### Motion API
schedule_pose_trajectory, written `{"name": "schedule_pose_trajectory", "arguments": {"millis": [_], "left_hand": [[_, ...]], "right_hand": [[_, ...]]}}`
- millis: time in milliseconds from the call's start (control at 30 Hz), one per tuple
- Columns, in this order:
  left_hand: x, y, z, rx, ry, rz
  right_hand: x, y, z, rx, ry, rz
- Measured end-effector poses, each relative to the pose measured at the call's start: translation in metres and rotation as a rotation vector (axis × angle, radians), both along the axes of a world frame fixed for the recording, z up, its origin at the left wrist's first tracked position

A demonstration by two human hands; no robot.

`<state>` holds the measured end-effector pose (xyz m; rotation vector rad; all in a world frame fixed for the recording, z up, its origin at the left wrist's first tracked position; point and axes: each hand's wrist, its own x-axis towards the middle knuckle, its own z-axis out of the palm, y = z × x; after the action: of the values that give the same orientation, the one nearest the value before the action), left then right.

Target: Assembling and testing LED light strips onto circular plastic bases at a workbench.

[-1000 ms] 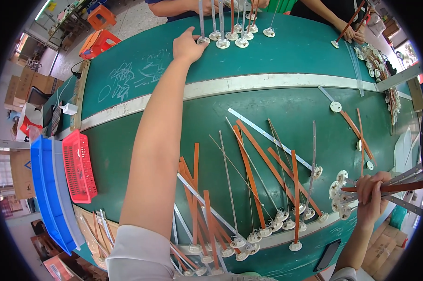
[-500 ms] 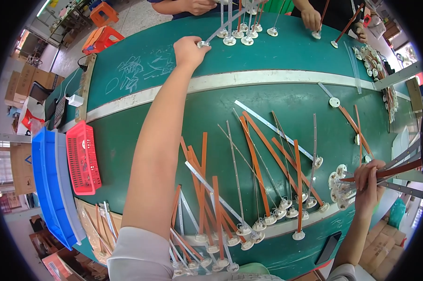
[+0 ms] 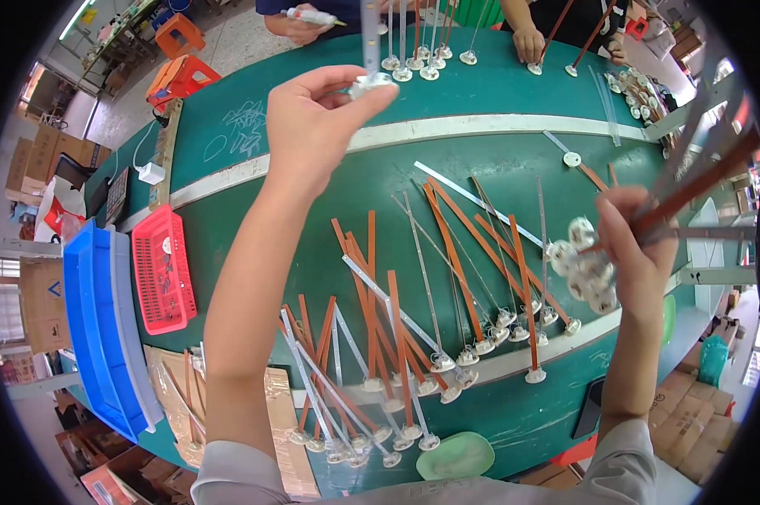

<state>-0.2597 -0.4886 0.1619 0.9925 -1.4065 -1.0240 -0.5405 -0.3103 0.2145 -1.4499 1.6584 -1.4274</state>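
At eleven o'clock from the middle of the view, the left hand (image 3: 313, 126) pinches a small white round base (image 3: 372, 85) between thumb and fingers; a flat silver-grey strip (image 3: 370, 38) rises from it toward twelve. At three o'clock, the right hand (image 3: 639, 257) is closed around a blurred bundle of silver and orange-brown strips (image 3: 691, 189), whose clustered white round end pieces (image 3: 584, 271) stick out on its nine o'clock side.

At nine o'clock, a red rectangular plastic basket (image 3: 184, 278) with slotted walls holds a white round piece (image 3: 167, 246) and small dark bits too tiny to identify. Just beyond it, between eight and nine, stands a long blue plastic tray (image 3: 94, 320). Toward seven, partly behind the left forearm, thin strips lie on a brown cardboard piece (image 3: 281, 400). Between five and six sits a shallow pale-green plastic dish (image 3: 456, 456).

From four round to seven, loose orange-brown and silver strips with white bases (image 3: 522, 290) fan across the green tabletop (image 3: 557, 101). At twelve, similar strips stand upright on their bases near a co-worker holding a white tube (image 3: 313, 15); at one, another person's hand (image 3: 529, 44) is by an orange-brown strip.
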Motion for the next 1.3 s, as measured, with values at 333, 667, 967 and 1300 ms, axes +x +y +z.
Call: {"name": "schedule_pose_trajectory", "arguments": {"millis": [333, 667, 967, 1300], "left_hand": [[-0.009, 0.073, 0.085, -0.036, 0.055, -0.163], [0.003, 0.099, 0.118, 0.029, 0.163, -0.299], [0.003, 0.106, 0.127, 0.162, 0.455, -0.477], [-0.008, 0.113, 0.121, -0.184, 0.14, -0.139]], "right_hand": [[0.092, -0.076, 0.091, -0.156, -0.124, 0.237], [0.109, -0.067, 0.112, -0.195, -0.106, 0.279], [0.105, -0.064, 0.131, -0.194, -0.241, 0.359], [0.097, -0.059, 0.124, -0.175, -0.164, 0.354]]}}
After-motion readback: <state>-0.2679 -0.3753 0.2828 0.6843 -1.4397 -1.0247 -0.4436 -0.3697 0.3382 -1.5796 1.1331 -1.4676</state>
